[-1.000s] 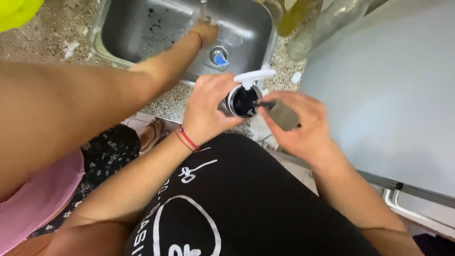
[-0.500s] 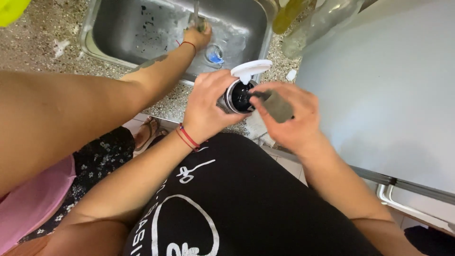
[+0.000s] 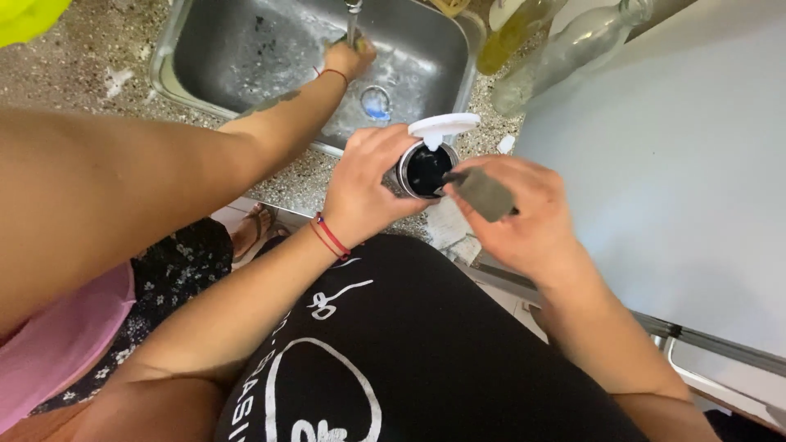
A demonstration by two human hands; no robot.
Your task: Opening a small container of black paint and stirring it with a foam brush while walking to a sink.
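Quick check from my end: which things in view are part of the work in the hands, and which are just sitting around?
In hand:
- left hand gripping the round dark container
- its white flip lid, open
- right hand holding a grey tool at the rim

Just about:
- sink, where another person's hand works
- yellow bottle
- clear glass bottle

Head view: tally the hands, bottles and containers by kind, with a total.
Hands: 3 – left hand, right hand, another person's hand in the sink
Bottles: 2 – yellowish bottle, clear bottle
Containers: 1 – dark jar
Total: 6
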